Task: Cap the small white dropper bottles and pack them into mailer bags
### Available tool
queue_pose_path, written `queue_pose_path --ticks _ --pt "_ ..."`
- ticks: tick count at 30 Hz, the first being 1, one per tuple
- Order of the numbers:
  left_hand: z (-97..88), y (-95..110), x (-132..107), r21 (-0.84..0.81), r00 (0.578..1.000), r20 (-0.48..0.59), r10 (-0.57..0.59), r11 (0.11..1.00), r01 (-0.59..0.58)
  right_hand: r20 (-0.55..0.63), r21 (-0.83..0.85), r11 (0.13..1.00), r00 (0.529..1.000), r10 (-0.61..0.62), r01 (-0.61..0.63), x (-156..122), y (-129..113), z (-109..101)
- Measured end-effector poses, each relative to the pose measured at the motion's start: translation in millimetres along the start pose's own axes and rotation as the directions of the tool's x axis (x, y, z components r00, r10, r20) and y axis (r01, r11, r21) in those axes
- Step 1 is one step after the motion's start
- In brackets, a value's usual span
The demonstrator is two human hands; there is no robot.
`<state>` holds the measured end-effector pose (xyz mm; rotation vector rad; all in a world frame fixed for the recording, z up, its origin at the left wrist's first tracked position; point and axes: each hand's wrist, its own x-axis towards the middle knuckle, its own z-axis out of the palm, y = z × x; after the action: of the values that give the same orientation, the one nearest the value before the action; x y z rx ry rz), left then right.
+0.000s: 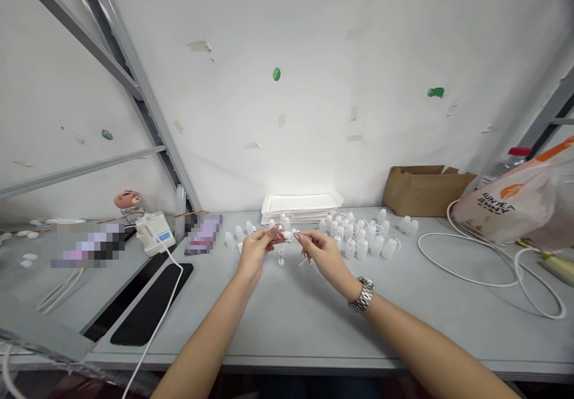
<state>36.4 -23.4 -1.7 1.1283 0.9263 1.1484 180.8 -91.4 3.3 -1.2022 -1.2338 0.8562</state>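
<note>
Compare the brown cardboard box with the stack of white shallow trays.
The brown cardboard box is open-flapped, bulky and deep, while the stack of white shallow trays is flat and low. The box stands farther right, the trays behind white plastic bottles. Both rest on the grey table against the white wall.

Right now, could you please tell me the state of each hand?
Left hand: closed, pinching a small white plastic bottle.
Right hand: closed, pinching the same bottle.
</note>
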Motion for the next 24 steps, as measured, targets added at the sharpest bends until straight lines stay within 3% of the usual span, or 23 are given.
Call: queue_pose_path --ticks 24 --pt "2.3 4.8 -1.7 -0.006 1.0 -0.018 -0.012 1.0 0.012 -0.007 -0.047 0.999 1.0 0.002 -0.002 -1.1 -2.3 0.1"
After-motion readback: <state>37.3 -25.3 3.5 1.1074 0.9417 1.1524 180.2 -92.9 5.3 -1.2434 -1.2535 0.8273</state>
